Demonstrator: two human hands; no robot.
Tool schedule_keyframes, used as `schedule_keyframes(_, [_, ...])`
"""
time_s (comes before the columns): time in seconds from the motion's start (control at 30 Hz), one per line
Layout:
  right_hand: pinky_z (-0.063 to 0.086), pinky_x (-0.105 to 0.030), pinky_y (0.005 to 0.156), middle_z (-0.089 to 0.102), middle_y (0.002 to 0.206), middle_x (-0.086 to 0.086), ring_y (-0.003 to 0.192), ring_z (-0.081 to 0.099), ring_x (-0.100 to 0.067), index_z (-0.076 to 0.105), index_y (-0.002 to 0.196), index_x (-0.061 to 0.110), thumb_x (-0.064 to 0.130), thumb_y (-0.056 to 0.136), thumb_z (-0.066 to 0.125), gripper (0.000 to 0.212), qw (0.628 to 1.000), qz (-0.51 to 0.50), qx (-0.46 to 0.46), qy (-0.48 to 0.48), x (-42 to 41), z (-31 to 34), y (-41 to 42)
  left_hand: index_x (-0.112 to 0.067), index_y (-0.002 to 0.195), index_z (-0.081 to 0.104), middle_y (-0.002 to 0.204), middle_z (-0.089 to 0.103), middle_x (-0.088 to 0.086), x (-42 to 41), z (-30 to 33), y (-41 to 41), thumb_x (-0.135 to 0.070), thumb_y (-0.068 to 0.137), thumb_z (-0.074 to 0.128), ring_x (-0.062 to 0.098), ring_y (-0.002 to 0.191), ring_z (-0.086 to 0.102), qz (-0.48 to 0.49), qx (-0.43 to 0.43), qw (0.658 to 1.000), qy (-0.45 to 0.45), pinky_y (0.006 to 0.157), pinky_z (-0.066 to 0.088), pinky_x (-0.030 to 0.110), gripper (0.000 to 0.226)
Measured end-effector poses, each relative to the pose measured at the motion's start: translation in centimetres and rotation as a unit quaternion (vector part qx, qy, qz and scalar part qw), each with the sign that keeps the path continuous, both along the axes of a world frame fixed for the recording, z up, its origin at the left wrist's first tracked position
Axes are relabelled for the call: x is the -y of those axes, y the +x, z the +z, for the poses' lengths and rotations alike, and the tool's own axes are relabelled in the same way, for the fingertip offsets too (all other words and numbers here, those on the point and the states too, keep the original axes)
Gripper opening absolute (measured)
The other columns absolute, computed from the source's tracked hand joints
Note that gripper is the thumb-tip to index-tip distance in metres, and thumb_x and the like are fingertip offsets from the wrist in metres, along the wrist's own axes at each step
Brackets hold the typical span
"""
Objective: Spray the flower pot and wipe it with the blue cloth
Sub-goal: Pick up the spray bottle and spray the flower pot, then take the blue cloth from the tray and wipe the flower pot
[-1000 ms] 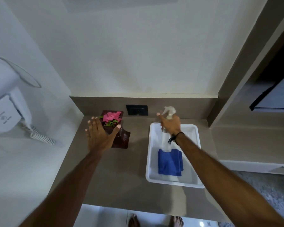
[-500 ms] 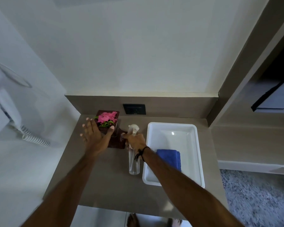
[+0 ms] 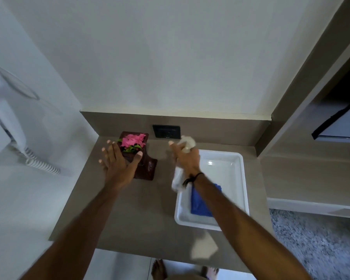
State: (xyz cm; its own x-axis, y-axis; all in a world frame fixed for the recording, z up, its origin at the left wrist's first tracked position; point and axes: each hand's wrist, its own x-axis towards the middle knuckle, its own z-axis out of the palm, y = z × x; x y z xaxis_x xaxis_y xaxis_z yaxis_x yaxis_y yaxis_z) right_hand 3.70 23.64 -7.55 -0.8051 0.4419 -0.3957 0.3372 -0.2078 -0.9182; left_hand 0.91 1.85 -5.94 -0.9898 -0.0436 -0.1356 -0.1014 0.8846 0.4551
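Note:
A dark red flower pot with pink flowers stands at the back left of the counter. My left hand rests against its near left side, fingers spread, thumb on the rim. My right hand is shut on a clear spray bottle, held up just right of the pot with its white head pointing left; the bottle body is blurred below my wrist. The blue cloth lies folded in the white tray, partly hidden by my right forearm.
A black wall socket sits on the backsplash behind the pot. A white wall-mounted hair dryer with a coiled cord hangs at the left. A shelf unit borders the counter on the right. My bare feet show below the counter edge.
My right hand lifted the spray bottle out of the tray, carried it left toward the pot, and now holds it higher and a little farther right. My left hand closed in on the pot.

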Motion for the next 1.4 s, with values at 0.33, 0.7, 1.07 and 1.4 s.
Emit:
schedule_keyframes(0.33, [0.052,-0.015,0.077,0.079,0.110,-0.019,0.096,0.072,-0.023,0.073,0.104,0.010,0.029,0.096,0.068,0.021,0.994,-0.041,-0.023,0.098,-9.3,-1.7,1.4,-0.007,0.160,-0.004,0.171,-0.012,0.012,-0.2,0.1,0.2,-0.081,0.074,0.032,0.033,0.157,-0.014,-0.005,-0.004,1.000,-0.001,0.123,-0.008,0.057,0.119])
schedule_keyframes(0.7, [0.045,-0.043,0.113,0.055,0.149,-0.008,0.135,0.054,-0.028,0.037,0.153,0.016,0.042,0.078,0.085,0.093,0.975,0.058,0.122,0.177,-9.1,-4.8,7.3,-0.010,0.159,-0.008,0.170,-0.016,0.009,0.1,0.1,0.0,-0.084,0.074,0.032,0.031,0.156,-0.018,-0.010,0.010,1.000,0.003,0.122,-0.011,0.054,0.120])
schedule_keyframes(1.07, [0.055,-0.037,0.095,0.069,0.116,-0.014,0.108,0.065,-0.030,0.062,0.118,0.007,0.044,0.085,0.075,0.051,0.859,0.282,0.249,0.347,-7.7,-7.4,10.2,-0.010,0.159,-0.008,0.171,-0.015,0.010,-0.1,-0.2,0.2,-0.081,0.077,0.037,0.031,0.157,-0.016,-0.006,0.003,1.000,0.027,0.123,-0.010,0.052,0.118])
schedule_keyframes(1.4, [0.053,-0.055,0.104,0.072,0.121,-0.022,0.114,0.068,-0.038,0.065,0.118,0.001,0.032,0.091,0.071,0.042,0.990,0.071,0.115,0.044,-2.7,-3.9,6.5,-0.009,0.160,-0.005,0.171,-0.013,0.008,0.3,0.7,-0.1,-0.071,0.080,0.047,0.029,0.157,-0.014,-0.008,0.030,0.998,0.059,0.124,-0.007,0.052,0.114])
